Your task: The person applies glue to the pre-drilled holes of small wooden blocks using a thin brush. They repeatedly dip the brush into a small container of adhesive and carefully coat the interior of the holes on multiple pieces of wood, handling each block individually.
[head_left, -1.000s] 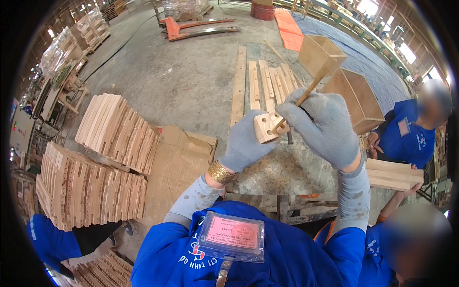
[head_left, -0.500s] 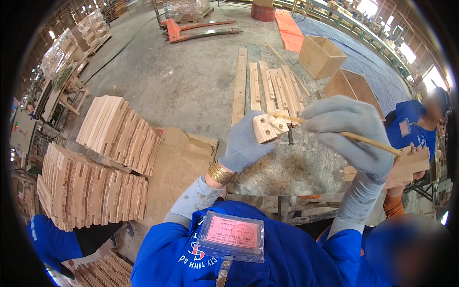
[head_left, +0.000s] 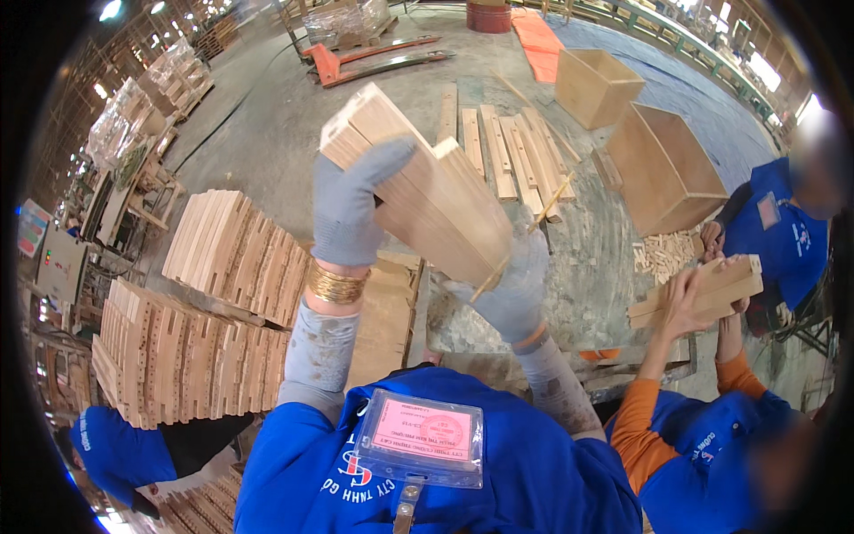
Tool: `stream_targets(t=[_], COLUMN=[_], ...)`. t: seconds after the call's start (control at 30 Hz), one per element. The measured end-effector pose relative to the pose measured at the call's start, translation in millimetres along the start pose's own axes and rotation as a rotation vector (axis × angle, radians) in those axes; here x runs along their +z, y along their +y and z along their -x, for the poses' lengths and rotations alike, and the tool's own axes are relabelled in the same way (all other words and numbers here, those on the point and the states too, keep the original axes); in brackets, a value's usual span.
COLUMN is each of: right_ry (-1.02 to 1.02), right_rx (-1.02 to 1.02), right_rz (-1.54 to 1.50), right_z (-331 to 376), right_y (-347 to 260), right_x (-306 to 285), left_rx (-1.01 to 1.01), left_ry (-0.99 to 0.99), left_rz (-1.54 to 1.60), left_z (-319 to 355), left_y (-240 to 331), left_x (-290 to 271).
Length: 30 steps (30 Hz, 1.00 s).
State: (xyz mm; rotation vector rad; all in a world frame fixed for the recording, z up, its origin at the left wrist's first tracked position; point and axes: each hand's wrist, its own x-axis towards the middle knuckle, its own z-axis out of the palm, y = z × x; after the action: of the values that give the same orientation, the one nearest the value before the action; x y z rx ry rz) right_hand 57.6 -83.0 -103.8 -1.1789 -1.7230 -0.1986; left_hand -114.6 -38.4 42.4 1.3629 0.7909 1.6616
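"Two gloved hands were on one wooden block [head_left: 418, 191], raised above the surface [head_left: 587, 267]. The left hand [head_left: 351, 209] had its grip wrapped over the block's upper left edge; the right hand [head_left: 511, 285] was pressed under the lower end, and it also pinched a thin wooden stick [head_left: 525, 236]."

"How far along did the work look?"

"Midway, by the look of it. Two open wooden boxes [head_left: 658, 160] stood finished on the floor beyond, loose slats [head_left: 511, 156] lay on the surface, and big stacks of cut panels [head_left: 178, 356] at the left seemed untouched. A co-worker's hand [head_left: 680, 303] at the right held another piece of wood [head_left: 703, 285]."

"Any labels or signs?"

"A pink rectangular badge in a clear sleeve [head_left: 420, 436] hung on the blue shirt, at the lower middle. Plastic-wrapped bundles [head_left: 116, 133] stood far left, and an orange pallet jack [head_left: 365, 58] lay on the concrete floor at the top."
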Motion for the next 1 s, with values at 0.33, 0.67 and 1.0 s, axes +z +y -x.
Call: stream_targets(t=[0.33, 0.67, 1.0], right_ry=[0.062, -0.058, 0.131], right_rx=[-0.06, 0.006, 0.874], right_rz=[0.037, -0.22, -0.668], right_z=[-58.0, -70.7, 37.1], right_y=[-25.5, -63.9, 74.7], right_x=[-33.9, 14.6, 24.0], left_rx=[0.907, -0.271, -0.627], left_ry=[-0.159, 0.056, 0.102], left_rz=[-0.715, 0.18, 0.714], left_z=[-34.5, 66.7, 50.5], left_y=[17.0, -152.0, -168.7], left_x=[-23.5, -81.4, -71.5])
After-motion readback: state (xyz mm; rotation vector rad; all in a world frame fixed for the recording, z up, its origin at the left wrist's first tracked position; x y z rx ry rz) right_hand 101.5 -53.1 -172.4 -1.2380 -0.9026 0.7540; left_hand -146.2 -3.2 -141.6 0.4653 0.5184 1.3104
